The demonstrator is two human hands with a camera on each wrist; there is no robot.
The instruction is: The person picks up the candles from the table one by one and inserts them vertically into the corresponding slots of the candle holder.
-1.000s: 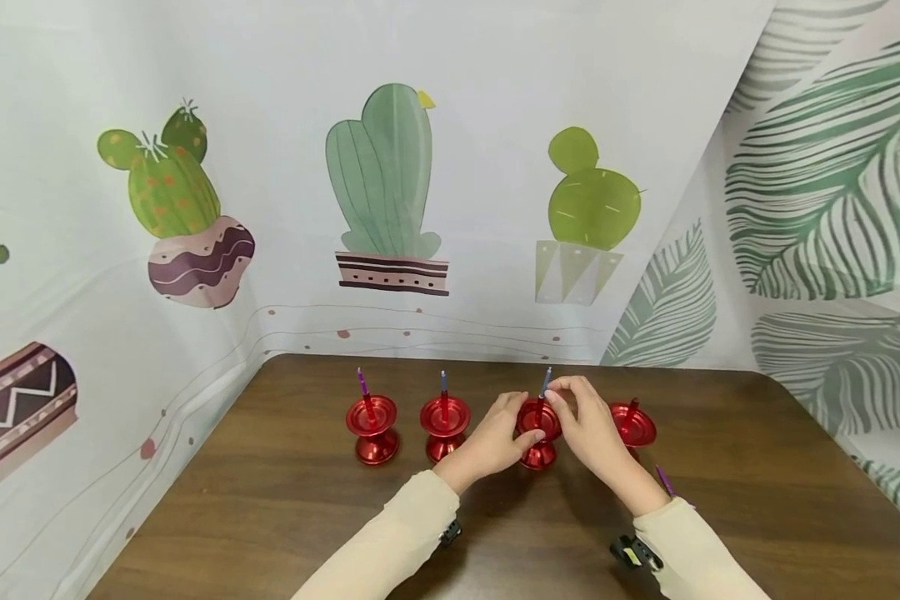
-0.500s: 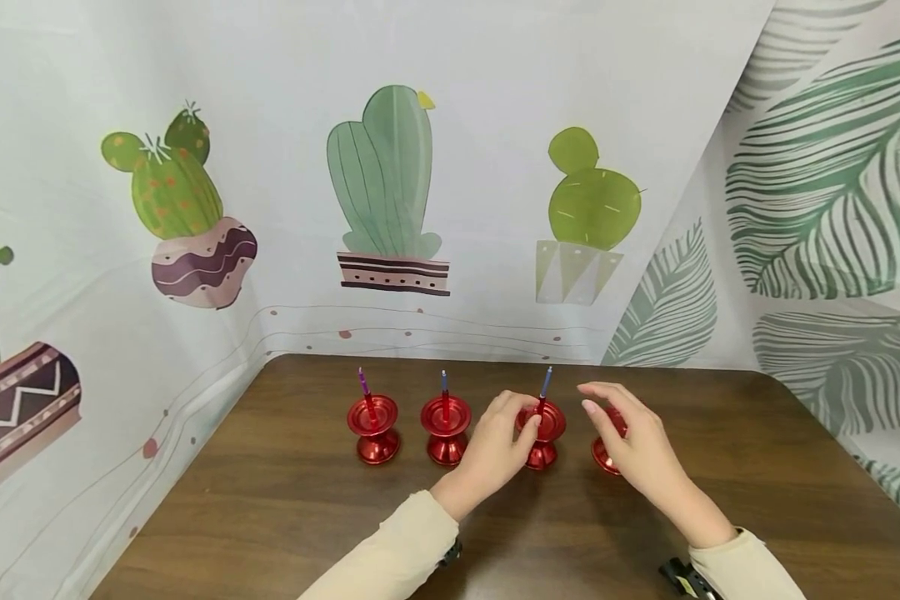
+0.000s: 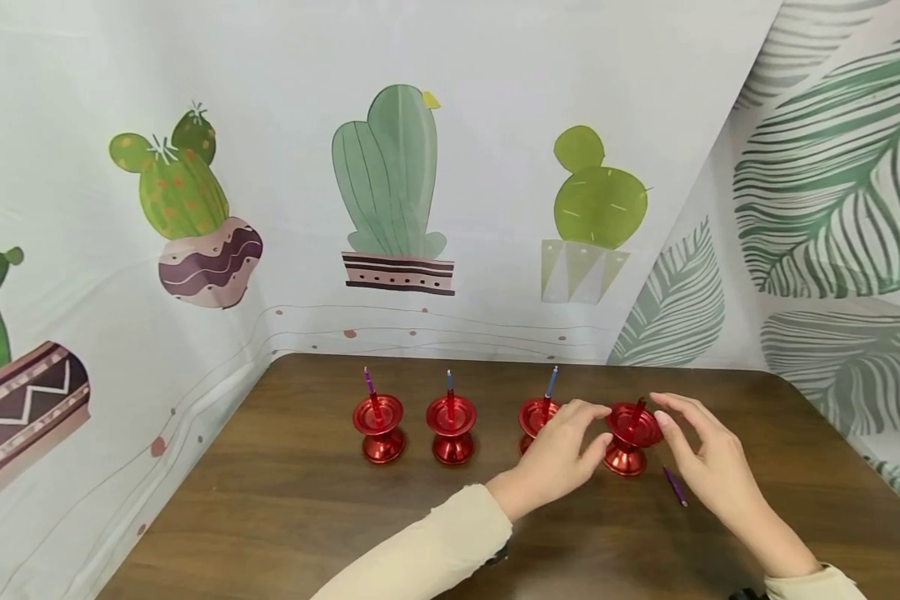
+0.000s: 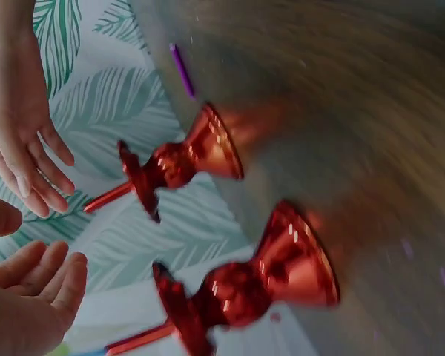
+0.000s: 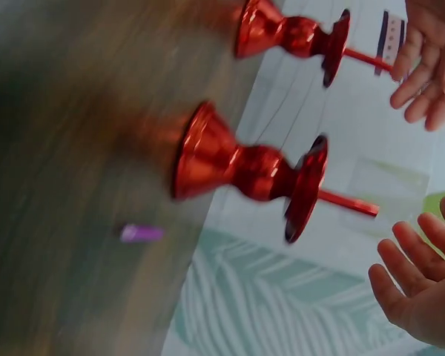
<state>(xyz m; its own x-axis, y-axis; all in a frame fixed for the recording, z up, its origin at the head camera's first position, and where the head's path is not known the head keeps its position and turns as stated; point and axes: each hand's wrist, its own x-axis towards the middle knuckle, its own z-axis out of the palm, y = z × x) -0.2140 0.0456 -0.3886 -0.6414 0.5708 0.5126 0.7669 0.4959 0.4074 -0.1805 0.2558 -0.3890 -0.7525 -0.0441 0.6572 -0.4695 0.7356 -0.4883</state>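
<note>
A red metal candle holder (image 3: 626, 460) with a bare upright tube stands at the right end of a row. On its left my left hand (image 3: 558, 458) hovers with loosely bent fingers, covering part of the holder (image 3: 527, 419) that carries a slim blue candle (image 3: 552, 382). My right hand (image 3: 712, 467) is on the other side, thumb and fingers apart. Both wrist views show the bare tube of the end holder (image 4: 175, 165) (image 5: 263, 172) and neither hand gripping anything. A thin purple candle (image 3: 675, 487) lies on the table beside the right hand.
Two more red holders stand to the left, one (image 3: 382, 446) with a purple candle (image 3: 370, 381), the other (image 3: 452, 448) with a blue candle (image 3: 450, 380). They rest on a dark wooden table (image 3: 285, 492) before a printed cloth backdrop (image 3: 495, 167).
My right hand has left the third holder's blue candle and moved right, past the end holder. My left hand has let go of the third holder and followed rightward.
</note>
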